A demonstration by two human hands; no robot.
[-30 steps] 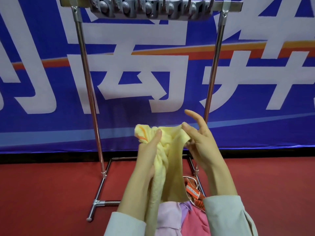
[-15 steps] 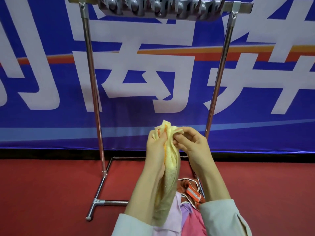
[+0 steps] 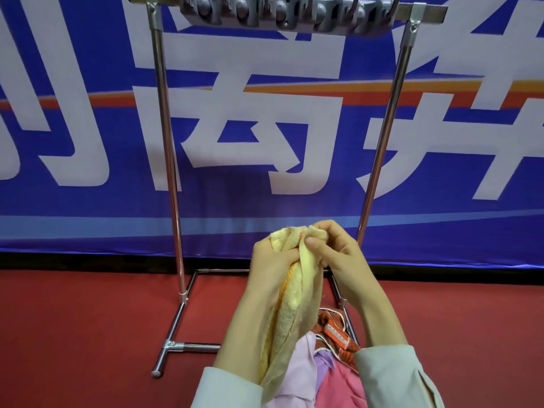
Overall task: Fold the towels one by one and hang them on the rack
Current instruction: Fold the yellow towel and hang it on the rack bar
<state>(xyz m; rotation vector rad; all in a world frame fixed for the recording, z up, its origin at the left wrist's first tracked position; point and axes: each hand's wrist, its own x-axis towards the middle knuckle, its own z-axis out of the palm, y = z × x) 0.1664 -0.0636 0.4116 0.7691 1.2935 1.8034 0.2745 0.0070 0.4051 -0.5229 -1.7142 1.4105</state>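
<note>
A yellow towel [image 3: 290,313] hangs bunched and narrow between my two hands in front of the metal rack [image 3: 169,160]. My left hand [image 3: 272,263] grips its top from the left. My right hand [image 3: 335,254] pinches the same top edge from the right, thumb on the cloth. The towel's lower end drops down past my left sleeve. Below it lie more towels: a lilac one [image 3: 297,375], a pink one [image 3: 338,387] and an orange patterned one [image 3: 332,334]. The rack's top bar [image 3: 424,8] carries a grey row of clips [image 3: 282,11].
The rack stands on a red carpet [image 3: 88,334] with its base tubes [image 3: 188,347] spread on the floor. A blue banner [image 3: 88,201] with large white characters fills the wall behind it.
My hands have come together at the towel's top, gathering the cloth from a spread sheet into a narrow bundle. The view has shifted slightly, with the rack's top bar lower in the frame.
</note>
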